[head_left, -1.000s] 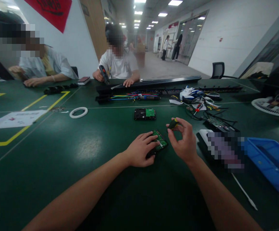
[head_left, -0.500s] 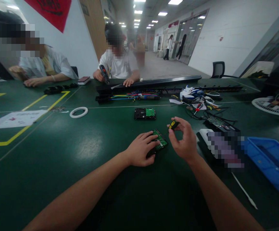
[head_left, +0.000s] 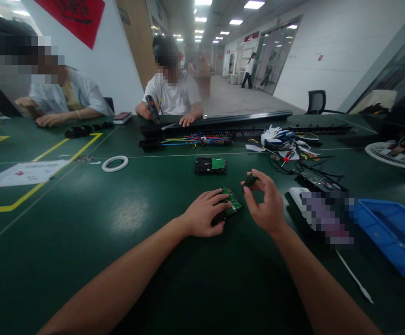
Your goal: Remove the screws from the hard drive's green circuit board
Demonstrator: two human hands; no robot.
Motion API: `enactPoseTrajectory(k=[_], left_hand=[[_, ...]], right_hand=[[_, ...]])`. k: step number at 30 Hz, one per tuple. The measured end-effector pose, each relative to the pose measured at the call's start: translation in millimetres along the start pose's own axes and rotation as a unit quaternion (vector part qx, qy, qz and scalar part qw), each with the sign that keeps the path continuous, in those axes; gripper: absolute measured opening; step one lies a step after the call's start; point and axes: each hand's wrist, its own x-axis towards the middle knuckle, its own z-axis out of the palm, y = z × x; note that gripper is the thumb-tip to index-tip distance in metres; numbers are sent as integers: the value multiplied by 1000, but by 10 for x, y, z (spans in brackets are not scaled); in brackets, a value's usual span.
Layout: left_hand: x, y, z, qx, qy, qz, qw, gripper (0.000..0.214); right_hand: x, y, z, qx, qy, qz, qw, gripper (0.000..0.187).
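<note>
My left hand [head_left: 207, 213] lies over a hard drive [head_left: 235, 204] on the table, its fingers across the green circuit board and its thumb at the near edge. Part of the drive is hidden under the palm. Just to the right, my right hand [head_left: 267, 200] is raised and pinches a short black-and-yellow screwdriver [head_left: 250, 180] between thumb and fingertips. Its tip is too small to make out and sits near the drive's right corner. A second hard drive [head_left: 210, 165], with black body and green board, lies farther back.
At right are a blue tray [head_left: 390, 232], a white-edged item [head_left: 298, 197] with its top blurred out, and a white cable tie [head_left: 354, 274]. Gloves [head_left: 275, 135], wires and a long black rail [head_left: 244, 117] lie behind. A white ring [head_left: 115, 163] is at left. Two people sit across.
The screwdriver has turned in my right fingers, so less of its yellow shows. My left hand stays on the hard drive, almost unmoved. People walking in the background have shifted.
</note>
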Motion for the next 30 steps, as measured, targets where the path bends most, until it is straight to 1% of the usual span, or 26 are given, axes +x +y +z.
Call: enactPoseTrajectory(k=[5, 8, 11, 16, 19, 23, 25, 30], left_hand=[[-9, 24, -1, 11, 14, 0, 1000, 66], [-14, 56, -11, 23, 27, -6, 999, 65], [-17, 103, -23, 31, 25, -13, 999, 62], [-25, 203, -20, 36, 19, -37, 999, 62], [-35, 238, 1, 43, 22, -45, 998, 63], [-53, 231, 28, 40, 27, -43, 998, 63], [-60, 217, 37, 38, 28, -41, 998, 61], [-68, 196, 47, 36, 30, -39, 998, 61]], right_hand=[[-10, 17, 0, -26, 19, -2, 999, 57], [-16, 19, 4, -13, 3, 5, 1000, 60], [-18, 19, 11, 6, -11, 15, 1000, 61], [-3, 10, 0, -22, 12, 3, 1000, 58], [-2, 7, -5, -21, 13, 4, 1000, 60], [-13, 21, 11, -4, -1, 23, 1000, 62], [-15, 31, 19, 3, 3, 28, 1000, 62], [-10, 25, 6, -27, 22, 7, 999, 59]])
